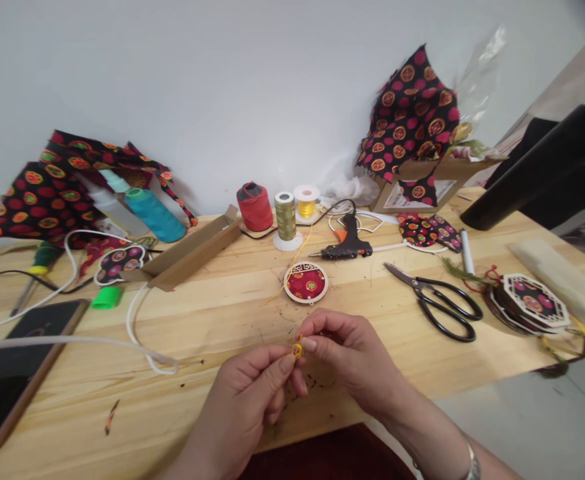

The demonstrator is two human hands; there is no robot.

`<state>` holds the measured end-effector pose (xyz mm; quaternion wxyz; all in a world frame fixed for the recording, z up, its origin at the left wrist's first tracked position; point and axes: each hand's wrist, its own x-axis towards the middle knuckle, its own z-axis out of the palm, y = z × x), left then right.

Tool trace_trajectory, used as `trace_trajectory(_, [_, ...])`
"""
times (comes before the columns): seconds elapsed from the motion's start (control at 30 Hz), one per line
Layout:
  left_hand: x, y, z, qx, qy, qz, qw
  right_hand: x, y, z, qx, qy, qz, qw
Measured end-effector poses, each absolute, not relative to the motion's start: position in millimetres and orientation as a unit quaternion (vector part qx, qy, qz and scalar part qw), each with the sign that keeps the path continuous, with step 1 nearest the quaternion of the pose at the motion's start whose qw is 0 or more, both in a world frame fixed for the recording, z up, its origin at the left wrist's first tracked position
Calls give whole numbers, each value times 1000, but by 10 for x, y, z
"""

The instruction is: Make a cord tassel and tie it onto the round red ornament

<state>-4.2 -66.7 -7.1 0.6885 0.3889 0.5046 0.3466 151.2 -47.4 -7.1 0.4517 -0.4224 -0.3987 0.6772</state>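
Note:
Both hands meet over the near edge of the wooden table [182, 400]. My left hand [252, 393] and my right hand [345, 357] pinch a small loop of yellow cord [297, 349] between their fingertips. A thin yellow thread [297, 257] runs from the hands back toward the yellow spool [306, 202]. Just beyond the hands lies a round red ornament with a white rim [305, 282].
Black scissors [439, 300] and a black glue gun [346, 245] lie right of centre. Red [255, 205] and green-gold [285, 217] spools stand behind. A phone [12, 373], white cable [137, 333], cardboard strip [192, 253], patterned fabric [52, 187], and framed ornaments [532, 303] surround them.

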Motion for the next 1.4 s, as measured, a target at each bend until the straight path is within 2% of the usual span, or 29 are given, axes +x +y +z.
trace_trajectory(0.2, [-45,-661,-55,394,508,348,683,1506,-465,-52,-455,-419,643,452])
trace_trajectory(0.43, [-55,-652,-60,403,519,343,672,1526,-504,-93,-462,-575,468,486])
trace_trajectory(0.7, [-41,-647,-53,402,526,338,669,1580,-561,-101,-457,-681,342,459])
trace_trajectory(0.9, [-32,-650,-54,392,526,333,678,1596,-535,-145,-428,-706,315,468])
trace_trajectory(1.17, [-23,-648,-79,389,519,336,683,1610,-533,-167,-412,-711,342,456])
trace_trajectory(1.4, [-15,-656,-67,361,511,345,699,1606,-528,-172,-393,-709,322,489])
